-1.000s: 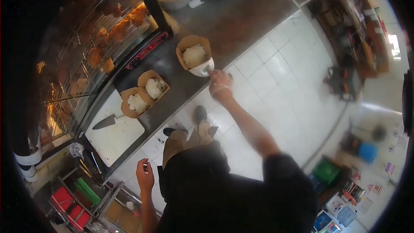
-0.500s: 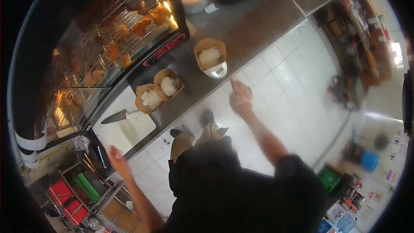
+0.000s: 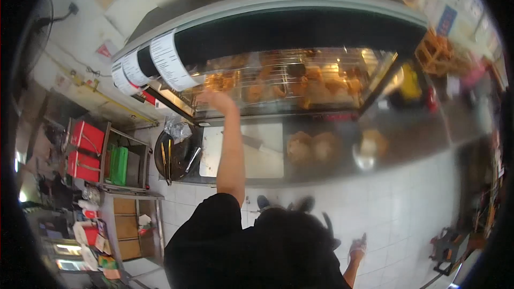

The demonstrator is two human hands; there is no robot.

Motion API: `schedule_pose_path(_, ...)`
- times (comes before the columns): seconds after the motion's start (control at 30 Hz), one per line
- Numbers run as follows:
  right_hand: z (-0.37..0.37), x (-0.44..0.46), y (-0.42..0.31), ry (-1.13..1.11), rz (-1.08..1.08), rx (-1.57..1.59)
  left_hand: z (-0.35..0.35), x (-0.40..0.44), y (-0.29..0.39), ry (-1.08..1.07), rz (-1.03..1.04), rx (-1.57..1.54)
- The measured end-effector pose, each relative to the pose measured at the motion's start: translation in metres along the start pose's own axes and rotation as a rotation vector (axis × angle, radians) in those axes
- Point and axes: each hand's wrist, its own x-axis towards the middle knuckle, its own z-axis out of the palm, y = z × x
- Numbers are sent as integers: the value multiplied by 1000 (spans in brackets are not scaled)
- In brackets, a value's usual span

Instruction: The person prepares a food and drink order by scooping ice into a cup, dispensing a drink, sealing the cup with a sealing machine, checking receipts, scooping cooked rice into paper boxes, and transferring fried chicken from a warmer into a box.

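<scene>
My left hand (image 3: 214, 99) reaches up to the front of the lit glass food cabinet (image 3: 300, 29). Just below a hanging printed paper slip (image 3: 170, 61), its blurred fingers look stretched out, and I cannot tell whether they touch the slip. Low on the right, over the floor, my right hand (image 3: 357, 248) is held away from the counter, a finger extended and nothing visible in it. Under my left forearm lies a white cutting board (image 3: 211, 152) with a knife (image 3: 251, 142) on it. Two brown boxes (image 3: 299, 147) of rice, blurred, stand beside the board.
A third box (image 3: 373, 142) sits on a white scale (image 3: 364, 160) farther right. Left of the board is a dark pan (image 3: 182, 152) with tongs (image 3: 194, 159). Racks with red containers (image 3: 85, 142) and a green basket (image 3: 119, 166) stand at the left.
My view has swung left to face the cabinet. My left hand has risen from beside the board to the hanging slips. My right hand has moved back, away from the scale.
</scene>
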Motion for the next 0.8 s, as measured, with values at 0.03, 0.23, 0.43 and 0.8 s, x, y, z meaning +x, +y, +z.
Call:
schedule_pose_path(0.03,-1,0,-8,45,-84,61,3,-16,-1,-21,-5,-11)
schedule_pose_path(0.23,-15,54,-309,85,-905,-252,-72,-105,-33,-643,463,-113)
schedule_pose_path(0.43,-2,-39,-558,45,-1302,-383,-121,-13,19,-454,341,25)
schedule_pose_path(0.8,54,-141,-713,257,-1668,-253,-60,-82,2,-1269,318,-56)
